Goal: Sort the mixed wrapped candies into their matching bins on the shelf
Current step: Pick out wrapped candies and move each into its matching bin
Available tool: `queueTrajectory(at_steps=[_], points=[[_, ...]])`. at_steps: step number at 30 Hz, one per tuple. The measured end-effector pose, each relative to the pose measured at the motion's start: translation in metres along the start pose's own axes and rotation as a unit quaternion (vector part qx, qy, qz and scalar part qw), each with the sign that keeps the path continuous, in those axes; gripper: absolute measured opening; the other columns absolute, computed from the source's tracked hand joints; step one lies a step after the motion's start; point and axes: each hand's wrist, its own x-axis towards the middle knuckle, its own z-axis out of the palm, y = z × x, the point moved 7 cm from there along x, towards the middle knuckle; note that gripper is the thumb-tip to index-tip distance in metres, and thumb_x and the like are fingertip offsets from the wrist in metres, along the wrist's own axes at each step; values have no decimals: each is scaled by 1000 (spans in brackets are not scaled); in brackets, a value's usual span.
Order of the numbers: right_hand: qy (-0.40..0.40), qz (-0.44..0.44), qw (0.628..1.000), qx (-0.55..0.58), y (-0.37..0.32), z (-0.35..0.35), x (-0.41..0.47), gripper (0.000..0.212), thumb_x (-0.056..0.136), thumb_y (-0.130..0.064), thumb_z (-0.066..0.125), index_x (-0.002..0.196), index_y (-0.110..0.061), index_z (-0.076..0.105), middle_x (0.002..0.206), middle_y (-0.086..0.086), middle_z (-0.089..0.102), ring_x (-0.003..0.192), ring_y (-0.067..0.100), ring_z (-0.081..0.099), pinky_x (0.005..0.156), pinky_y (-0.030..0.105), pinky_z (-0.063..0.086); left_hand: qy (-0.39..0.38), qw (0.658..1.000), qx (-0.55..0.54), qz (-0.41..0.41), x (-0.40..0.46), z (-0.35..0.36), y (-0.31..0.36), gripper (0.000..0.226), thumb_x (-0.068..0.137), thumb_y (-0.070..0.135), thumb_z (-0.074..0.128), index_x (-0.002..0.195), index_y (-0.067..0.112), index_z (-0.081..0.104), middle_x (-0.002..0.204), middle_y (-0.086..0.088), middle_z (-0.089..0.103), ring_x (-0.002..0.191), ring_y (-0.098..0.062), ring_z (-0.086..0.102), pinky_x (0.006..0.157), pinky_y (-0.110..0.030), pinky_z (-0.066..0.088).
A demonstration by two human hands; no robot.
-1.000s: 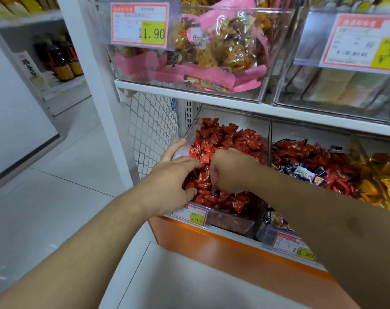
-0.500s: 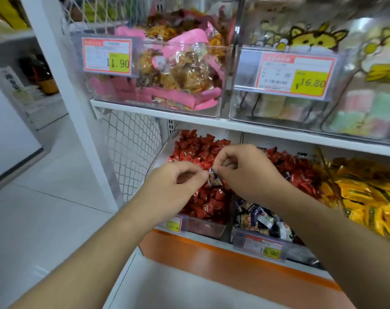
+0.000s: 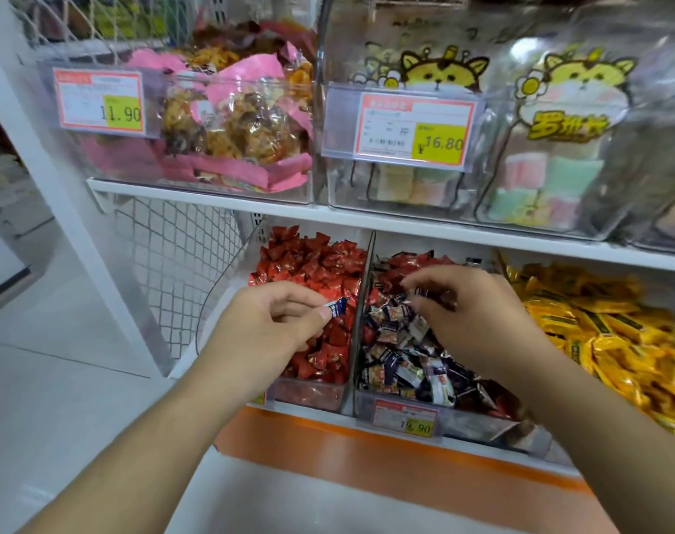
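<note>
Our left hand (image 3: 274, 325) pinches a blue candy (image 3: 337, 305) over the red bin (image 3: 308, 391), likely a stray bound for the blue bin (image 3: 436, 412), where our right hand (image 3: 467, 306) pinches another candy (image 3: 420, 291) above the matching pile.

Shop, price tags (image 3: 413, 129) (candy bins (image 3: 401, 408))
</note>
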Motion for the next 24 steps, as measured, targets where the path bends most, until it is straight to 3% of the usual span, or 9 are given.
queueTrajectory(at_steps=[4,8,11,13,15,17,19,22,24], points=[[-53,-86,992,81,-20,11,-6,32,92,-30,76,120,-43,67,112,-29,68,107,-7,63,95,25,55,-43,999,-27,-1,0,14,7,10,88,23,81,92,17,75,80,-3,79,84,-17,76,80,-34,60],[-40,-120,986,112,-38,18,-12,15,88,-27,80,94,-36,70,90,-17,70,90,2,67,79,26,57,-86,996,-13,5,-3,25,11,12,88,31,80,92,21,75,83,1,79,83,-15,75,88,-36,57],[-27,-79,992,98,-27,8,-6,16,88,-26,80,87,-36,67,86,-18,68,81,3,66,68,23,56,-85,996,34,17,-3,18,12,12,88,37,79,92,27,75,85,10,78,83,-7,71,84,-27,53],[-27,-41,999,-7,-12,0,-2,16,90,-32,77,99,-40,66,94,-23,68,86,1,64,74,17,53,-49,994,87,35,3,2,10,10,89,39,78,93,31,74,89,14,76,86,0,69,81,-20,50],[-27,-20,991,-131,-2,-3,0,33,93,-33,74,124,-40,63,120,-18,66,103,8,62,89,25,53,17,984,161,68,11,-24,5,7,90,35,77,95,35,72,93,17,73,92,3,66,87,-23,51],[-17,-34,989,-145,-6,-1,-1,42,95,-28,70,136,-37,60,135,-14,63,120,12,59,102,29,48,61,962,249,95,18,-46,-3,16,92,32,74,106,38,69,107,22,70,104,1,62,93,-25,47],[-8,-95,987,-130,-23,9,-4,42,96,-22,69,136,-33,62,137,-16,61,129,9,55,108,21,38,65,940,315,110,26,-62,-14,34,93,33,72,126,36,64,130,16,62,124,-8,53,102,-24,38],[-5,-179,980,-84,-59,32,-4,36,96,-15,68,128,-31,68,129,-19,63,122,-3,53,101,-1,26,33,923,372,92,37,-72,-34,70,95,43,68,155,22,39,161,0,39,150,-19,30,120,-29,22],[-51,-199,977,-51,-86,58,2,33,98,-13,65,122,-34,70,122,-22,65,113,-7,56,93,-1,35,-16,932,356,59,41,-69,-51,85,97,48,64,164,21,19,170,1,18,156,-16,15,121,-23,10]])
